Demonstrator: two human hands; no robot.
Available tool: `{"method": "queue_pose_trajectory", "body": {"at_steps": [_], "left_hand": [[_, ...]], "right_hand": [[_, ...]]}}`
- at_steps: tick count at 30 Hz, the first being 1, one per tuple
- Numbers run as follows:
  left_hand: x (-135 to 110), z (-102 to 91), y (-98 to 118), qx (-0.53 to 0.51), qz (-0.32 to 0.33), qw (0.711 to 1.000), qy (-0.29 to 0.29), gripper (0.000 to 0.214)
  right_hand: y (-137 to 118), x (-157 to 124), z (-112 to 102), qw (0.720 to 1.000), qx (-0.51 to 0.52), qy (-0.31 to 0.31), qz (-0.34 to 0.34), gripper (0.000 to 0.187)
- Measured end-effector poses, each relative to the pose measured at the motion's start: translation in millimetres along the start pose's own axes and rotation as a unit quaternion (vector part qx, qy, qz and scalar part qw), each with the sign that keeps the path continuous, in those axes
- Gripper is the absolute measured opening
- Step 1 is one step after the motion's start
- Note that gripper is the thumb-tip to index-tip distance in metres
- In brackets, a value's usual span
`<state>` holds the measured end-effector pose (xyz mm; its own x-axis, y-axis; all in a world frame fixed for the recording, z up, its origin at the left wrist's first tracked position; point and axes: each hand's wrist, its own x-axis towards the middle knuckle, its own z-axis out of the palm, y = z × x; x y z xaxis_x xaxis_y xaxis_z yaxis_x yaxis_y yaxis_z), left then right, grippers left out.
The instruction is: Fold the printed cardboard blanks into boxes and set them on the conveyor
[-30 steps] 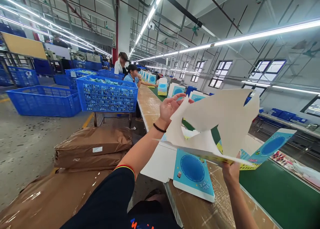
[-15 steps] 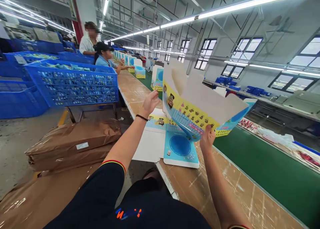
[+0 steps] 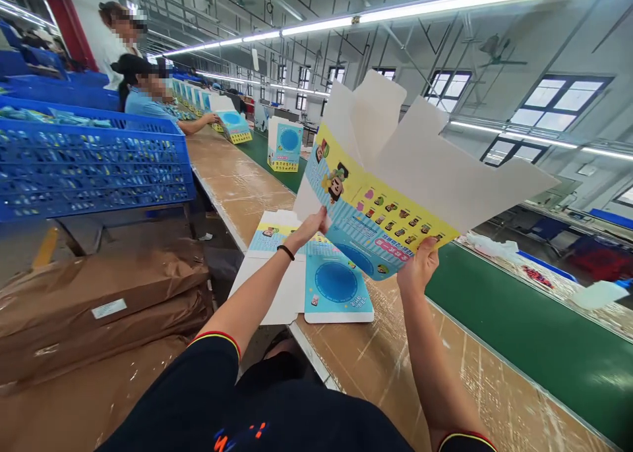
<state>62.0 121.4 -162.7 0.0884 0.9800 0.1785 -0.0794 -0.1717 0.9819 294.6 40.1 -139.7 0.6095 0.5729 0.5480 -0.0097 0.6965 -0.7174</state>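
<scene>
A printed cardboard box blank, yellow and light blue with small cartoon figures and white flaps, is raised in front of me above the table. My left hand is closed on its lower left edge. At its lower right edge my right hand grips it, thumb on the printed face. Beneath it, flat printed blanks with a dark blue oval lie on the table, their white panels reaching past the table's left edge.
A brown-topped table runs away beside a green conveyor belt. An upright printed box stands on the belt. To the left are a blue crate and brown wrapped bundles. Two people work farther up the line.
My left hand, open beside the blank before, has taken hold of its left edge. The blank is now spread flatter and turned more towards me. My view has swung right.
</scene>
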Motion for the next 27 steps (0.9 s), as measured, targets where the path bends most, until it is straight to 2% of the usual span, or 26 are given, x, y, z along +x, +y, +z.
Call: {"method": "queue_pose_trajectory", "body": {"at_steps": [4, 7, 10, 14, 17, 19, 21, 23, 25, 26, 27], "left_hand": [[-12.0, -3.9, 38.5, 0.152, 0.005, 0.984, -0.09, 0.088], [-21.4, -11.7, 59.7, 0.188, -0.021, 0.971, -0.148, 0.089], [-26.7, -20.1, 63.8, 0.232, 0.002, 0.956, -0.178, 0.07], [-32.1, -24.6, 57.1, 0.338, 0.031, 0.91, -0.239, 0.057], [-37.9, -22.1, 51.2, 0.316, -0.049, 0.904, -0.286, 0.05], [-43.0, -21.2, 44.9, 0.256, -0.123, 0.91, -0.303, 0.055], [-48.6, -24.1, 37.8, 0.178, -0.157, 0.924, -0.298, 0.06], [-53.1, -33.0, 34.6, 0.12, -0.154, 0.935, -0.294, 0.062], [-54.2, -48.2, 40.4, 0.116, -0.122, 0.94, -0.295, 0.063], [-52.7, -57.2, 47.4, 0.133, -0.092, 0.946, -0.281, 0.062], [-49.6, -66.5, 56.9, 0.153, -0.05, 0.957, -0.243, 0.059]], "right_hand": [[-15.1, 14.4, -2.9, 0.999, 0.009, 0.028, -0.04, 0.077], [-19.6, 20.2, -1.7, 0.999, 0.014, 0.031, -0.032, 0.076], [-17.8, 20.6, -0.8, 0.999, 0.029, 0.026, -0.009, 0.077], [-11.8, 15.3, -0.3, 0.998, 0.037, 0.039, 0.013, 0.075], [-11.8, 14.0, -0.8, 0.999, 0.033, 0.034, 0.022, 0.073], [-16.4, 17.8, -3.0, 0.999, 0.031, 0.026, 0.009, 0.07], [-24.3, 24.5, -7.2, 0.999, 0.034, 0.025, -0.023, 0.064], [-33.6, 31.0, -12.3, 0.997, 0.035, 0.023, -0.06, 0.06], [-41.0, 34.6, -16.7, 0.995, 0.025, 0.019, -0.091, 0.057], [-43.1, 34.8, -18.2, 0.994, 0.014, 0.019, -0.103, 0.057], [-43.9, 34.0, -19.1, 0.993, 0.0, 0.02, -0.114, 0.058]]}}
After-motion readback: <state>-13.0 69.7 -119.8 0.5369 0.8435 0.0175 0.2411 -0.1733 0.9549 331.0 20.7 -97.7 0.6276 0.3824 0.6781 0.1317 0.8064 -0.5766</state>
